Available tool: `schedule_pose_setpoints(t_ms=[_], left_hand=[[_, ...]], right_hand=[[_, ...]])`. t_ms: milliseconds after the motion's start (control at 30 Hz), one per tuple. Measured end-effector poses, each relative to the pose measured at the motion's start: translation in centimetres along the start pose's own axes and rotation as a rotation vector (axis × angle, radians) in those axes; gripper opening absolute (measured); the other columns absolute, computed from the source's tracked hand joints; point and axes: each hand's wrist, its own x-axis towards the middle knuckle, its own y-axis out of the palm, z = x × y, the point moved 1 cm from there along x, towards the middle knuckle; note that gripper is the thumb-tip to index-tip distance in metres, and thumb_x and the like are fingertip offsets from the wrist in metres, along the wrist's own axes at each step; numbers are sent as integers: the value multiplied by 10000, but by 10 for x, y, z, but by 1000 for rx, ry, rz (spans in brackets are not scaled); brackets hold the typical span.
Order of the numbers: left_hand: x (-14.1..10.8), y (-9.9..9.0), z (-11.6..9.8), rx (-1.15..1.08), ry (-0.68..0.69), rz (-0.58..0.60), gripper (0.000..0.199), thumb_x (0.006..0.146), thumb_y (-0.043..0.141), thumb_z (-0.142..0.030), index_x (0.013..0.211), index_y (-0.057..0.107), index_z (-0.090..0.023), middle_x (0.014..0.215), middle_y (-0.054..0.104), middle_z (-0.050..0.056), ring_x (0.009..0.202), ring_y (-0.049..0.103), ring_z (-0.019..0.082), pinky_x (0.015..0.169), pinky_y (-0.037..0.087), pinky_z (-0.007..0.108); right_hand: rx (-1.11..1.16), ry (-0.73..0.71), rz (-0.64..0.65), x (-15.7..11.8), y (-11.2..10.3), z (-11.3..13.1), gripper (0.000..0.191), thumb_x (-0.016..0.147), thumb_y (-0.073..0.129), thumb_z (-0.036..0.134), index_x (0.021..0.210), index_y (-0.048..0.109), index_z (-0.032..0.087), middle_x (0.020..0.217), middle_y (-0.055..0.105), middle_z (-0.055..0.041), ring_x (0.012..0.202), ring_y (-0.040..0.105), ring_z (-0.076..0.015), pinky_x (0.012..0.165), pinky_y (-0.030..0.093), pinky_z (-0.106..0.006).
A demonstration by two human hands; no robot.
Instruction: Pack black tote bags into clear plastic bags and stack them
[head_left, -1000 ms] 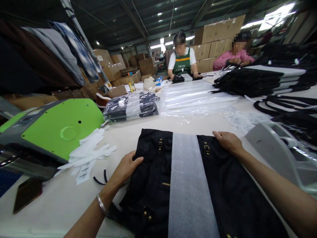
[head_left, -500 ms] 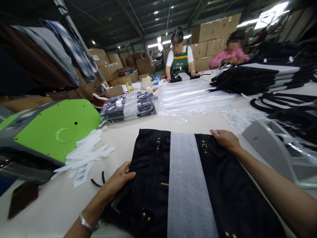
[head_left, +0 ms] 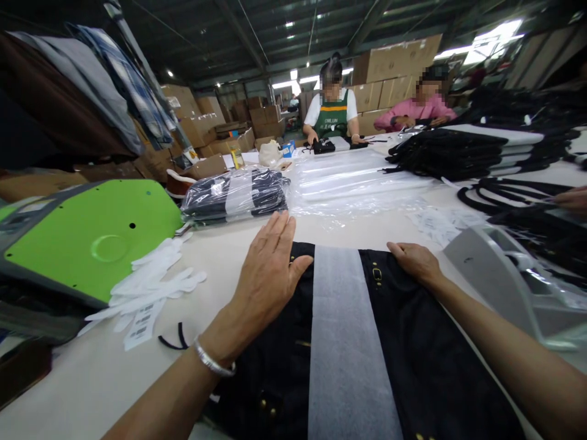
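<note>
A black fabric bag (head_left: 422, 342) with small brass buckles and rivets lies before me on the table. A whitish paper strip (head_left: 346, 342) runs down its middle. My left hand (head_left: 270, 263) is over the bag's upper left part, fingers stretched out and together, thumb apart; it hides one buckle. Whether its palm presses on the cloth I cannot tell. At the far right corner, my right hand (head_left: 415, 260) pinches the bag's edge between thumb and curled fingers.
A green-sided machine (head_left: 96, 238) stands left, beside white paper strips (head_left: 151, 275). Beyond the bag lie a plastic-wrapped bundle (head_left: 236, 195) and clear plastic bags (head_left: 348, 183). A grey dispenser-like object (head_left: 495, 281) and stacked black goods (head_left: 477, 150) are right. Two co-workers sit or stand opposite.
My left hand has let go of the bag's left edge and moved up and right over its upper part, fingers now straight. My right hand keeps its corner. The view has shifted slightly.
</note>
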Motion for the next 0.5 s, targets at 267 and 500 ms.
schedule_pose_setpoints(t_ms=[267, 500], left_hand=[[14, 120, 140, -55, -366, 405, 563, 997, 292, -427, 1444, 444, -122, 1566, 380, 134, 1489, 259, 221, 1216, 207, 390], [12, 118, 155, -8, -482, 464, 580, 1011, 156, -439, 1496, 359, -195, 1608, 297, 96, 1497, 233, 247, 1205, 187, 537]], right_hand=[[70, 21, 22, -4, -6, 4, 553, 946, 299, 509, 891, 757, 204, 1070, 739, -146, 1036, 650, -324, 802, 442, -352], [272, 138, 13, 6, -16, 20, 367, 878, 529, 444, 836, 738, 145, 1084, 721, -180, 1088, 634, -318, 904, 447, -361]])
